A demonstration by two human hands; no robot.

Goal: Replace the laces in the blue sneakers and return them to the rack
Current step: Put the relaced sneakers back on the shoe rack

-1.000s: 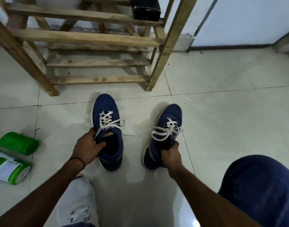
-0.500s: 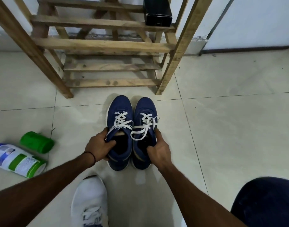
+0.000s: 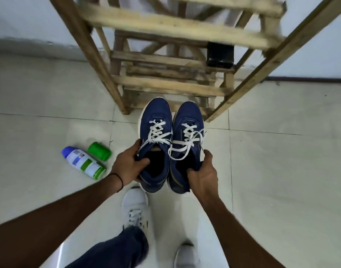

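Observation:
Two blue sneakers with white laces are held side by side in the air in front of the wooden rack [image 3: 165,86]. My left hand [image 3: 127,165] grips the collar of the left sneaker [image 3: 156,117], thumb inside the opening. My right hand [image 3: 203,175] grips the collar of the right sneaker [image 3: 187,115] the same way. Both toes point at the rack's lower slats. The laces are threaded and hang in loose loops.
A white and green bottle [image 3: 82,163] lies on the tiled floor at the left with its green cap [image 3: 99,151] beside it. A black box [image 3: 220,55] sits on a rack shelf. My white shoes [image 3: 135,207] stand on the tiles below the sneakers.
The sneakers, apart on the floor a second ago, came together and have been lifted off the floor. The view has risen and moved closer to the rack.

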